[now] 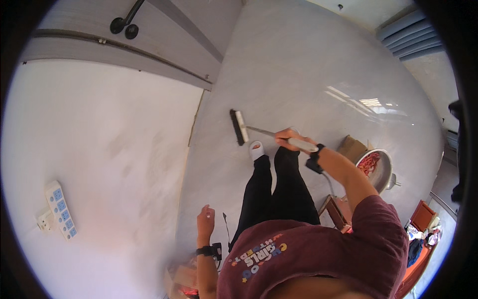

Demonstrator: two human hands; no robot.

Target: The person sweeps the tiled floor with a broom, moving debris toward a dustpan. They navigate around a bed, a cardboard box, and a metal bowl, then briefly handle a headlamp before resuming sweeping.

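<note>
My right hand (288, 138) is wrapped round the pale handle (302, 145) of a floor broom. The thin pole slants left and down to the broom head (239, 127), which is white with dark bristles and rests at the floor in front of my feet. My left hand (205, 219) hangs low beside the white wall, away from the broom. Its fingers are curled in, and nothing shows in them. Dark bands with small devices circle both wrists.
A metal basin (387, 172) of red pieces stands right of my legs, beside a cardboard box (350, 147) and a reddish wooden stool (336, 212). The wall with a power strip (61, 210) bounds the left. More boxes (181, 276) lie low left; a grey door (189, 30) is ahead.
</note>
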